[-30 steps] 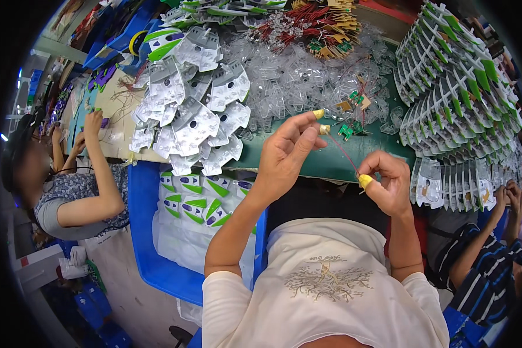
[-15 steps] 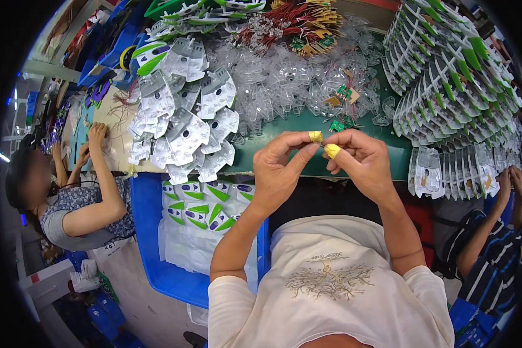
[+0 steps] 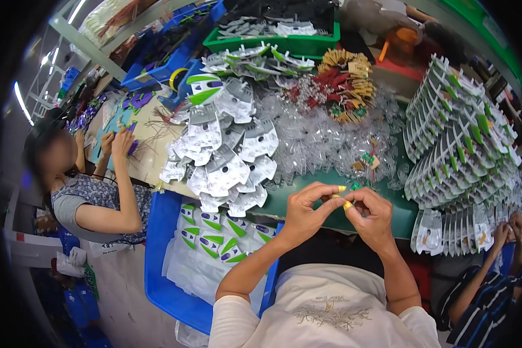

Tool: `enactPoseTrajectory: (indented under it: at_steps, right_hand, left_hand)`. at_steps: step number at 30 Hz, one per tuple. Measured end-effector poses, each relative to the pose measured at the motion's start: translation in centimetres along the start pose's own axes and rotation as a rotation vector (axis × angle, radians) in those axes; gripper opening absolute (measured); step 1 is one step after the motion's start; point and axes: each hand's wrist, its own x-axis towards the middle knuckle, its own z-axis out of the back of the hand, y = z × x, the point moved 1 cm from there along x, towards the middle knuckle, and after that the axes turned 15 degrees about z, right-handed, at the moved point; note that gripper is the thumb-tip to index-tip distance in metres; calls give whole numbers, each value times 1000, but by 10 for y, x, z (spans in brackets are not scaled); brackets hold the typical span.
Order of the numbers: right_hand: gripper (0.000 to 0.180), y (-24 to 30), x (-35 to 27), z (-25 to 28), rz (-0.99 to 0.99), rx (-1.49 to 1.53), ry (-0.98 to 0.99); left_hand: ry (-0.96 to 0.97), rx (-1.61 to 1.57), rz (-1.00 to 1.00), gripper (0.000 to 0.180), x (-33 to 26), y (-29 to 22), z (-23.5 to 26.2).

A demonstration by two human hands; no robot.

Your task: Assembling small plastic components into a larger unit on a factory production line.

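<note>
My left hand (image 3: 311,210) and my right hand (image 3: 372,216) meet over the near edge of the green table surface (image 3: 298,182). Yellow wrapping covers some of the fingertips. Both hands are closed in a pinch, tips nearly together; whatever sits between them is too small and hidden to make out. Just beyond the fingers lies a small green circuit board (image 3: 354,187), partly covered by my hand. Another wired board (image 3: 368,159) rests on the heap of clear plastic pieces (image 3: 307,142) farther back.
Grey-white shells (image 3: 229,168) pile up to the left, and a tall stack of green-edged shells (image 3: 455,153) stands right. Red-wired tan boards (image 3: 354,72) lie behind, near a green bin (image 3: 272,45). A blue bin (image 3: 156,278) holds green-white parts. Co-workers sit at both sides.
The view has tilted up, so the table and both hands appear lower, and more of the back shows. My fingertips stay pinched together, with slightly shifted fingers.
</note>
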Motion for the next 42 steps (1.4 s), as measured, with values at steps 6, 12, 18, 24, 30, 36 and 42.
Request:
enactPoseTrajectory:
  at_steps: [6, 12, 18, 24, 30, 36, 42]
  right_hand:
    - [14, -22, 8, 16, 22, 263, 45]
    - [9, -38, 2, 11, -156, 377, -265]
    - [6, -31, -14, 18, -307, 374, -221]
    - [7, -45, -35, 24, -332, 328, -134]
    - [8, -48, -45, 29, -374, 291, -140]
    - [6, -39, -50, 21, -422, 313, -90]
    - [3, -31, -48, 36, -386, 128, -91]
  left_hand:
    - [564, -447, 632, 35, 22, -7, 8]
    - [681, -2, 392, 45, 118, -38, 7]
    - [-354, 744, -527, 51, 295, -89, 20]
    - [-618, 1078, 303, 68, 385, -95, 23]
    - [-737, 1089, -203, 36, 377, -97, 38]
    - [-437, 970, -751, 59, 241, -106, 40]
    - [75, 958, -645, 41, 22, -49, 2]
